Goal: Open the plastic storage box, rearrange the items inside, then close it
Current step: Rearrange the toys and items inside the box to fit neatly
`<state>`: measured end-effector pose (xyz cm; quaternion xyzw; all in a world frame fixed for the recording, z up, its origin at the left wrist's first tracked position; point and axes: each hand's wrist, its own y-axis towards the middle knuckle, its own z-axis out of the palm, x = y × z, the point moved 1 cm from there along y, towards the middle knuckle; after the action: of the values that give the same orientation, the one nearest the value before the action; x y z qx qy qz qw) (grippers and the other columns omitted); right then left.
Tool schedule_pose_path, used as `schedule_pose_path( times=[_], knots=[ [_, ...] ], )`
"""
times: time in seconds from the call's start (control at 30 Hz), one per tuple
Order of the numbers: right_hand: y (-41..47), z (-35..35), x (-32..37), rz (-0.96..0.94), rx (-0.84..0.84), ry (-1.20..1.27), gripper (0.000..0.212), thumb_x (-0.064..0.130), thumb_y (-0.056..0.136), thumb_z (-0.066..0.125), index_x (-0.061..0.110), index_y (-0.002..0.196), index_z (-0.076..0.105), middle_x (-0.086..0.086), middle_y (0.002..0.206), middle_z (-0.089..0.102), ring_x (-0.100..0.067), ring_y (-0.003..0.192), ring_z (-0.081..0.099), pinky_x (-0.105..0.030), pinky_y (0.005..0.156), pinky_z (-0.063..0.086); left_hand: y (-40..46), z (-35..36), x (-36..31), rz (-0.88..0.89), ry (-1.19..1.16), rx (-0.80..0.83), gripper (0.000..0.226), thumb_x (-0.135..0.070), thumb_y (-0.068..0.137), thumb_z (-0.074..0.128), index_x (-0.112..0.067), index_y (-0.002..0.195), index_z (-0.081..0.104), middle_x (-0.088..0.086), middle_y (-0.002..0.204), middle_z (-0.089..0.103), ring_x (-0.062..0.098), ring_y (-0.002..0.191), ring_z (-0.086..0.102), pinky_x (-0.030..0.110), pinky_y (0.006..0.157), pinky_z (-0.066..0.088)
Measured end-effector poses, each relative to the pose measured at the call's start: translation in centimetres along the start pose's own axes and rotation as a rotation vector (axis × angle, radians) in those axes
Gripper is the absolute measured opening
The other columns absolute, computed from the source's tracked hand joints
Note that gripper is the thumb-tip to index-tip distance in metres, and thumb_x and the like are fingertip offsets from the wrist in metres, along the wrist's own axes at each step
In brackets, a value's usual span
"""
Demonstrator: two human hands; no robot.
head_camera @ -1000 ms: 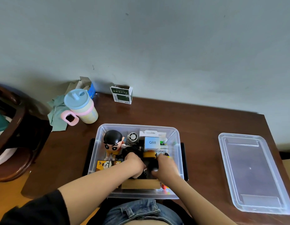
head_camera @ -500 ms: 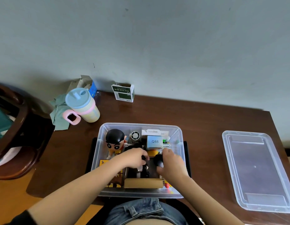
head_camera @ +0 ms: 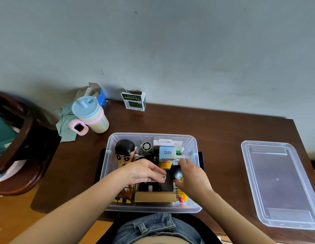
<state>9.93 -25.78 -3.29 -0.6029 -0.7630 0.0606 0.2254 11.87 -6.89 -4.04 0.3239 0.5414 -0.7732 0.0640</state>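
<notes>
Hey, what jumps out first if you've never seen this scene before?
Two hands meet inside the open clear storage box at table centre, the right hand gripping a dark round object, the left hand beside it. A black-haired cartoon figurine stands in the box's far-left corner; the lid lies to the right.

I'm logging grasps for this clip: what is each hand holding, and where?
The right hand grips a dark rounded object by its right side. The left hand pinches something small; unclear what.

Clear storage box (head_camera: 110,152) on dark brown table (head_camera: 214,136); pale blue-lidded cup (head_camera: 90,114) with pink handle.
</notes>
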Motion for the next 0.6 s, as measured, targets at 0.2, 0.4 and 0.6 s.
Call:
schedule_pose_path(
  times=[0.2, 0.4, 0.6],
  knots=[
    [-0.2, 0.2, 0.0, 0.009, -0.009, 0.010, 0.030, 0.034, 0.082, 0.061, 0.020, 0.094, 0.038, 0.006, 0.087, 0.043, -0.016, 0.069, 0.043, -0.024, 0.056, 0.033, 0.1, 0.2, 1.5, 0.007, 0.063, -0.106, 0.022, 0.002, 0.077, 0.074, -0.008, 0.095, 0.067, 0.006, 0.099, 0.069, 0.010, 0.087, 0.070, 0.021, 0.079, 0.056],
    [-0.7, 0.1, 0.4, 0.039, -0.050, 0.000, 0.031, 0.036, 0.084, 0.062, 0.019, 0.101, 0.042, 0.004, 0.094, 0.051, -0.013, 0.074, 0.042, -0.021, 0.059, 0.032, 2.3, 2.0, 2.6, -0.068, 0.118, -0.349, 0.020, -0.028, 0.077, 0.078, -0.017, 0.087, 0.065, 0.007, 0.098, 0.068, 0.015, 0.082, 0.071, 0.024, 0.075, 0.058],
    [-1.0, 0.0, 0.4, 0.046, -0.046, 0.007, 0.031, 0.037, 0.085, 0.060, 0.020, 0.101, 0.040, 0.003, 0.098, 0.054, -0.013, 0.076, 0.043, -0.021, 0.060, 0.032, 4.7, 4.3, 1.9, -0.237, 0.158, -0.455, 0.039, -0.035, 0.088, 0.066, -0.008, 0.115, 0.056, 0.007, 0.100, 0.065, 0.010, 0.056, 0.060, 0.019, 0.049, 0.040]
  ],
)
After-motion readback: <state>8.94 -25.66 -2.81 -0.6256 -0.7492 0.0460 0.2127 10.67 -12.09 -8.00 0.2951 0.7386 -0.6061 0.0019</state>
